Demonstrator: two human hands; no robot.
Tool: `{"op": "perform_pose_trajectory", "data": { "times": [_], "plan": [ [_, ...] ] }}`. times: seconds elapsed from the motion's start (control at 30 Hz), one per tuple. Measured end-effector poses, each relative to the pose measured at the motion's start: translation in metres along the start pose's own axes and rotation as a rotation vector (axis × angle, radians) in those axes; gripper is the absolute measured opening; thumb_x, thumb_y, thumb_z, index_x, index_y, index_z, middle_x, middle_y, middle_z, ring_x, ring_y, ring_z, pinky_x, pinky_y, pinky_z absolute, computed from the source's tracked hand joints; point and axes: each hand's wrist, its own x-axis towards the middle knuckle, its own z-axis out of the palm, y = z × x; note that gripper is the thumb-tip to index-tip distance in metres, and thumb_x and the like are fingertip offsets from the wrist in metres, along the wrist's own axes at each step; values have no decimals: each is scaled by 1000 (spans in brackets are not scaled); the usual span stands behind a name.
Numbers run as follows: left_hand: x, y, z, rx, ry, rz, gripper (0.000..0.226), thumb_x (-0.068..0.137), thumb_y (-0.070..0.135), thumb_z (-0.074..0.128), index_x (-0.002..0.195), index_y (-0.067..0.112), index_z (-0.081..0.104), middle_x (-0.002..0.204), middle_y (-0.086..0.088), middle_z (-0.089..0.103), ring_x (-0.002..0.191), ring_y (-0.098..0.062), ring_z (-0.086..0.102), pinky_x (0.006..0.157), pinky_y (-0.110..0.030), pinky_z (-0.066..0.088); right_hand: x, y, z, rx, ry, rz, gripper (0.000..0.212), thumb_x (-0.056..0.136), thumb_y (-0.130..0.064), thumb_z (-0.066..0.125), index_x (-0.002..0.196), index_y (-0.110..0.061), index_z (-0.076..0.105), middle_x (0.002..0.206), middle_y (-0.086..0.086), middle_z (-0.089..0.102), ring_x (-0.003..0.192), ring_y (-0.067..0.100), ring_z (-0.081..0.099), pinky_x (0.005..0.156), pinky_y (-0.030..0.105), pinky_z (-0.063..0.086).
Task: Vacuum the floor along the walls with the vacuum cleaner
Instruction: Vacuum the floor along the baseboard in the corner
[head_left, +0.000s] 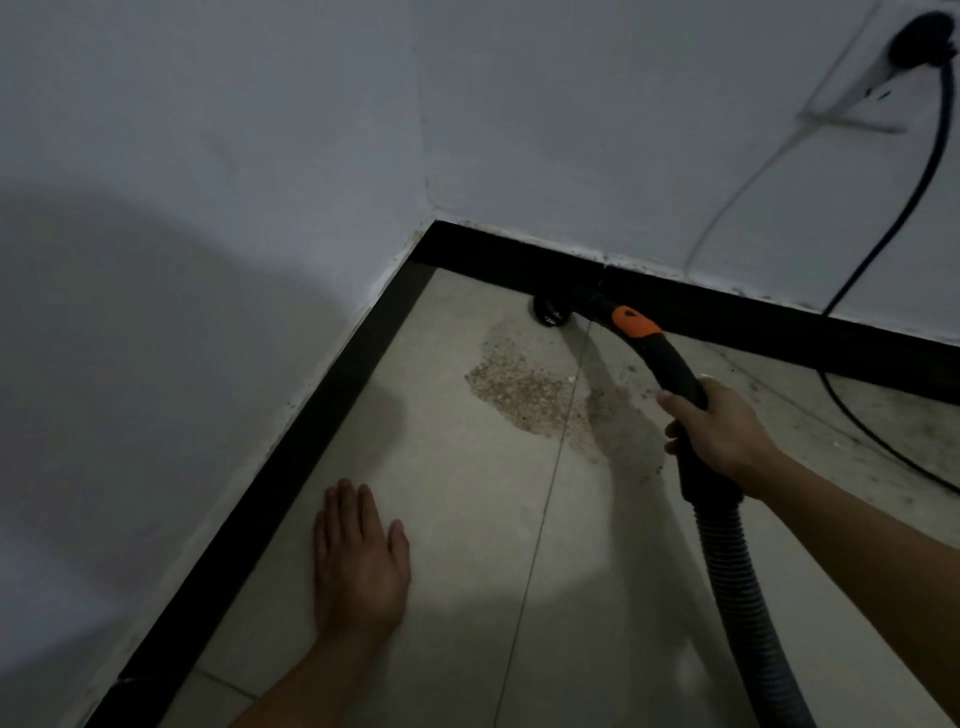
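Observation:
My right hand (719, 428) grips the black curved handle of the vacuum cleaner hose (670, 364), which bears an orange slider (634, 322). Its front end (550, 312) sits on the floor against the black skirting board (727, 306) of the back wall, close to the corner. A ribbed grey hose (743, 587) runs from the handle toward the bottom right. A patch of brownish grit (524, 392) lies on the beige tiles just in front of the nozzle. My left hand (358, 556) rests flat on the floor, fingers straight, near the left wall's skirting.
Two pale walls meet at a corner (434, 221). A white power strip (867, 78) hangs on the right wall with a black plug in it; its black cable (893, 228) drops to the floor and curves along the right. A thin white wire hangs beside it.

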Motion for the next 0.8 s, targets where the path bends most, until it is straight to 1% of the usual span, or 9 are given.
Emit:
{"op": "perform_pose_trajectory", "data": {
  "times": [0.07, 0.17, 0.27, 0.33, 0.47, 0.6, 0.67, 0.8],
  "plan": [
    [0, 1, -1, 4, 3, 4, 66, 89, 36, 28, 128, -12, 52, 138, -31, 46, 130, -44, 43, 108, -51, 34, -4, 9, -13, 119, -21, 84, 35, 96, -36, 60, 114, -6, 56, 79, 15, 67, 60, 28, 69, 53, 33, 54],
    [0, 3, -2, 8, -7, 1, 68, 89, 37, 26, 128, -12, 51, 138, -31, 45, 131, -44, 42, 108, -51, 33, -14, 22, -38, 166, -56, 174, 38, 94, -40, 61, 107, -4, 59, 73, 15, 64, 51, 24, 66, 44, 28, 51],
    [-2, 4, -2, 18, -9, 2, 69, 88, 37, 25, 129, -12, 51, 139, -32, 44, 132, -44, 41, 108, -51, 31, -34, 37, -56, 120, -149, 172, 37, 92, -45, 61, 102, -9, 61, 73, 14, 66, 54, 25, 69, 47, 28, 52],
    [-3, 4, -3, 23, -6, 12, 68, 88, 36, 26, 127, -14, 51, 137, -33, 45, 130, -46, 41, 107, -53, 33, -49, 46, -58, 94, -175, 151, 34, 93, -45, 60, 101, -13, 60, 73, 14, 67, 56, 24, 70, 47, 28, 52],
    [-3, 8, -6, 16, -22, -1, 69, 87, 35, 25, 126, -14, 52, 136, -34, 46, 128, -47, 43, 105, -54, 35, -58, 48, -36, 186, -61, 143, 33, 95, -42, 57, 105, -10, 57, 73, 14, 63, 53, 23, 66, 48, 28, 52],
    [-2, 7, -5, 8, -37, -3, 69, 87, 36, 25, 127, -14, 51, 138, -33, 45, 130, -46, 42, 107, -53, 34, -48, 25, 12, 296, 3, 140, 34, 97, -39, 57, 108, -7, 55, 71, 12, 61, 54, 25, 62, 54, 36, 55],
    [-1, 5, -4, 3, -32, 2, 69, 88, 36, 25, 128, -12, 51, 139, -31, 44, 131, -44, 41, 108, -52, 33, -39, 13, 32, 297, 5, 107, 32, 96, -39, 58, 107, -8, 56, 70, 12, 62, 53, 25, 63, 56, 40, 57],
    [-1, 0, 3, 2, -6, 9, 66, 89, 35, 28, 130, -11, 49, 141, -30, 43, 134, -43, 38, 110, -50, 30, -16, 0, 35, 217, 13, 53, 32, 94, -39, 61, 104, -10, 56, 67, 10, 62, 49, 23, 62, 48, 32, 53]
  ]
}}
